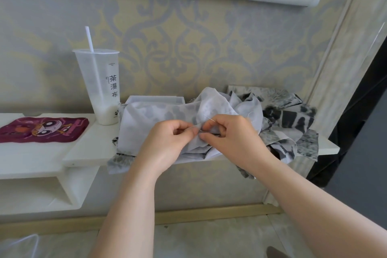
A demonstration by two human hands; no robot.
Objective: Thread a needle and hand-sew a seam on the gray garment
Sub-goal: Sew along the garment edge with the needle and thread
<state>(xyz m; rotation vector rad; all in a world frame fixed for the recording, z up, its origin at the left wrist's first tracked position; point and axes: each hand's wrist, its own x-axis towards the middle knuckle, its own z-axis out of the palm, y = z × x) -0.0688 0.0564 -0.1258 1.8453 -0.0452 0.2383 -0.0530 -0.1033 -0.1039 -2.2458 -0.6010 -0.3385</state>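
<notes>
- Gray garment [146, 117] heaped on white shelf [90, 153], edge overhanging; hard pull could drag it off.
- Left hand [173, 138] pinching fabric fold; right hand [228, 132] pinching needle [210, 120] at same fold.
- Fingertips nearly touching: prick risk.
- Cup [100, 90] just beside garment; tug might tip it.

One view only, head-worn, wide-angle. The camera is looking forward and down from above the person's forearms, which are coming in from the bottom edge. It is facing the patterned wall [188, 37] and the white shelf [94, 148] running along it. A strip of floor [209, 241] is showing at the bottom. Left hand [167, 140] and right hand [232, 134] are sitting near frame centre over the gray garment [146, 115]. Range is close: the needle [209, 120] is showing as a thin line.
</notes>
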